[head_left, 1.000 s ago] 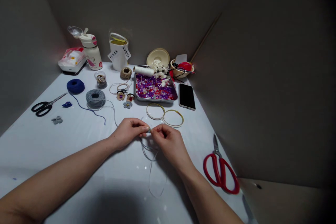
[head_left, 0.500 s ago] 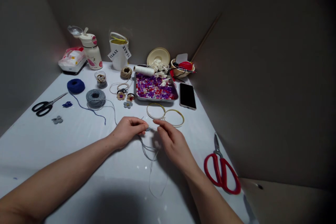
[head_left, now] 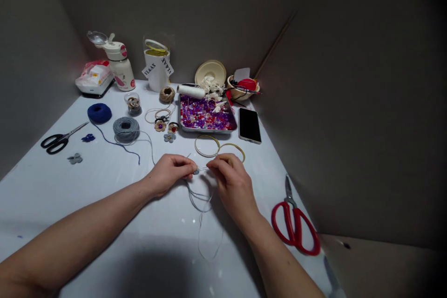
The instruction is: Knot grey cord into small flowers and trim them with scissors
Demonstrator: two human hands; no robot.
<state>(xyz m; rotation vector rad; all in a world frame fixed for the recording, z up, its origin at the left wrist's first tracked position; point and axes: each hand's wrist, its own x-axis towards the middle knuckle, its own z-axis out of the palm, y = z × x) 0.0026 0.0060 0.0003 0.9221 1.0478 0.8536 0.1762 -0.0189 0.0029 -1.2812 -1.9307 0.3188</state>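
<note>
scissors with black handles and steel blades [head_left: 64,138] lie at the far left of my white tabletop [head_left: 35,195]. just right of them sit a small grey flower-shaped piece [head_left: 75,159] and, a little farther off, a small dark blue piece [head_left: 88,138]; beyond that is a round ball of deep blue yarn [head_left: 99,113]. next comes a fat coil of grey cord [head_left: 125,129], its strand trailing over to my left hand [head_left: 173,172]. that hand has thumb and fingers pinched together, gripping a tiny grey-blue piece of cordwork [head_left: 196,171] that peeks past my fingertips, near the middle of the table. loose grey strands [head_left: 199,194] loop on the table below it. farther back stands a shallow metal tray [head_left: 208,131] of purple, red and clear beads, with two thin gold-coloured rings [head_left: 219,149] in front. a thin pale line spans from the piece to my right hand [head_left: 230,181], whose fingertips are closed on its end — thread or needle, i cannot tell. beyond lies a black-screened phone [head_left: 249,125], and — at the far right — big scissors with red handles [head_left: 297,226].
</note>
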